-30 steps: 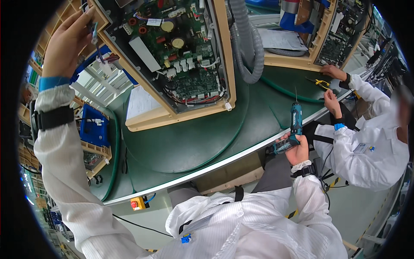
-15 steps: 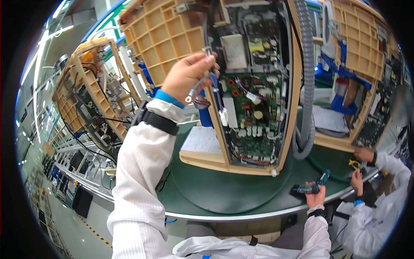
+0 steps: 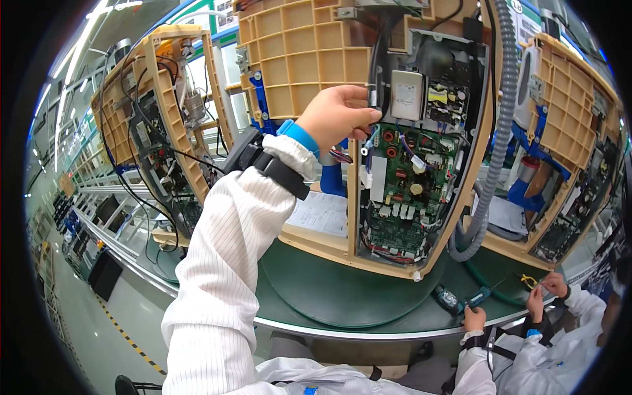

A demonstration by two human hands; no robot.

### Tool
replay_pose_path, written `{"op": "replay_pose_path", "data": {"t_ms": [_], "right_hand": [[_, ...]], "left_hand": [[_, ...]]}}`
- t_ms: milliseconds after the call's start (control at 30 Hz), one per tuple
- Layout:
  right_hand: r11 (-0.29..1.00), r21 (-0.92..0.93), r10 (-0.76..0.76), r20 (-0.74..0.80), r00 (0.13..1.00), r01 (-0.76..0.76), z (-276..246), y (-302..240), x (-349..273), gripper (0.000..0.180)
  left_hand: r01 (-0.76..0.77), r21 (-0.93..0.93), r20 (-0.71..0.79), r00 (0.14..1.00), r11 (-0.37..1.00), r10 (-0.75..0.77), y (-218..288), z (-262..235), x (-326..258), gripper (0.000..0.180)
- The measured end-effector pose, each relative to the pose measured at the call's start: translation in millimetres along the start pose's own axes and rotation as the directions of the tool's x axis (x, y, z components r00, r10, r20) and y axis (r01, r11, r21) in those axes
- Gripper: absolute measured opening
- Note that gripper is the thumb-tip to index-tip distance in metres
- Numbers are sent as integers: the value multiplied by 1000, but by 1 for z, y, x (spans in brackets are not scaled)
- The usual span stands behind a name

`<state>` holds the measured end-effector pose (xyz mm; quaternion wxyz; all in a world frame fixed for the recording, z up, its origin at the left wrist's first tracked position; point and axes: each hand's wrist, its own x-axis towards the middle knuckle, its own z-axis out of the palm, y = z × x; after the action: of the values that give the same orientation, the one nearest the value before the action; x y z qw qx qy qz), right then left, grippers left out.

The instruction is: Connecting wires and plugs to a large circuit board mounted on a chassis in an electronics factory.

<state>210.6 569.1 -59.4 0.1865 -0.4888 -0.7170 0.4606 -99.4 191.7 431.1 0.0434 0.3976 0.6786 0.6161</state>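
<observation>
At the left side of an upright tan housing [image 3: 447,263], my left hand [image 3: 342,117] is closed, thumb and fingertips pinched together. The pinch is on a wire bundle [image 3: 367,164], whose loose ends hang below with a white connector and a ring terminal. The fingertips are beside a dark cable sleeve along the housing's inner edge. Within the housing, a green circuit board [image 3: 416,184] faces me, below a silver box [image 3: 407,95]. Low on the right, my right hand [image 3: 474,319] is closed round a teal and black cordless screwdriver [image 3: 454,301] at the green table.
A grey corrugated hose [image 3: 498,158] runs down the housing's right side. Similar tan housings stand left [image 3: 178,131] and right [image 3: 559,131]. Printed sheets [image 3: 322,214] lie beside the middle one. At the far right a co-worker's hands [image 3: 546,293] are near yellow-handled pliers [image 3: 528,281].
The view has shifted, so the housing now appears further right and lower. My left hand stays pinched by the wires, now close against the cable sleeve. The screwdriver has turned in my right hand.
</observation>
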Motion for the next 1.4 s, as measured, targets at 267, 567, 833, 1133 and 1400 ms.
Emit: {"op": "replay_pose_path", "data": {"t_ms": [267,567,833,1133,1400], "right_hand": [[728,457,-557,-39,830,510,-64,-240,-114,21],[430,586,-898,199,392,687,-25,-502,-214,39],[466,584,-859,119,498,665,-5,-533,-196,24],[360,391,-911,-46,409,847,9,-542,-169,13],[520,554,-842,205,500,650,-24,-558,-178,37]], "left_hand": [[0,-325,173,983,946,59,-7,1,7,38],[-172,-606,291,861,777,417,-1,-6,39,42],[-159,-597,450,746,787,491,-13,4,68,38],[-339,-239,196,901,910,387,42,-6,90,30],[-301,-407,358,816,862,454,76,-9,123,28]]}}
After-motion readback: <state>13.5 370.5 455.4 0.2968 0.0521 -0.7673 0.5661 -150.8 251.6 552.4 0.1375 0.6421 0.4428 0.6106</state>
